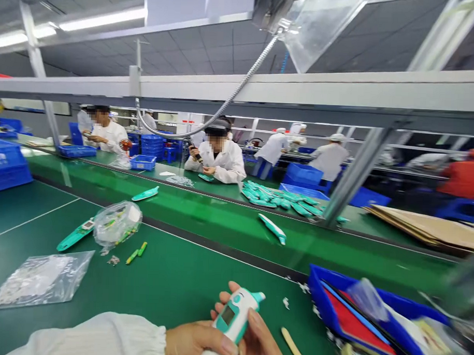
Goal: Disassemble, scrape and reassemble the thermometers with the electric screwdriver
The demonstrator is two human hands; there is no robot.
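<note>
Over green bench, near its edge, L hand and R hand both have fingers closed round teal-and-white IR ear thermometer; unit appears light, stiff, slick plastic, best held by lower body, clear of LCD.

L hand & R hand grip white/green thermometer, screen up, above green bench. Wooden stick just R, blue tray further R. Clear bag on bench far L. Co-worker in white coat across belt.
</note>
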